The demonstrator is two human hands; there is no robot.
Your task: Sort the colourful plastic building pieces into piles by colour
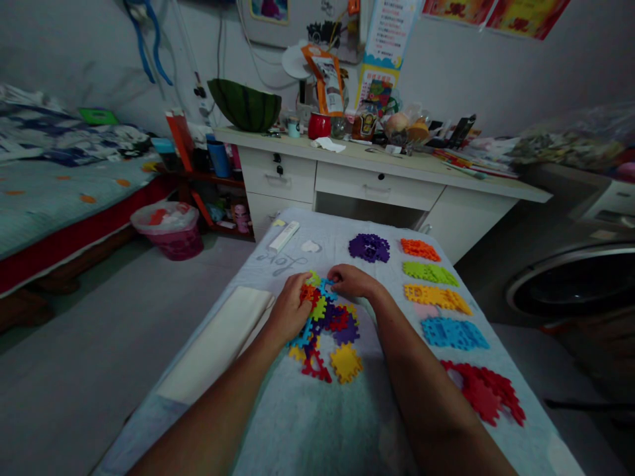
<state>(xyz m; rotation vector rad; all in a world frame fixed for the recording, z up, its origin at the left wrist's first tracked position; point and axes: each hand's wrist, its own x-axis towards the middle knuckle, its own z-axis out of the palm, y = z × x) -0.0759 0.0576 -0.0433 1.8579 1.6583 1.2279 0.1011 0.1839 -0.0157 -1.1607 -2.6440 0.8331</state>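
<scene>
A mixed pile of toothed plastic building pieces (322,317) lies on the cloth-covered table, in purple, red, blue, green, orange and yellow. At its left side, my left hand (290,309) is closed, thumb and fingers curled against orange and red pieces (308,292); what exactly it grips is hidden. My right hand (353,281) pinches a blue toothed piece (327,288) at the pile's far edge. Nearest me in the pile are a yellow square piece (346,362) and a red triangular piece (315,367).
Sorted by colour along the right are orange (420,250), green (430,273), yellow (436,297), blue (455,332) and red pieces (489,393). Purple pieces (370,247) lie at the back. A folded white cloth (218,344) and white stick-like object (284,237) are left. A cluttered desk (282,155) stands behind.
</scene>
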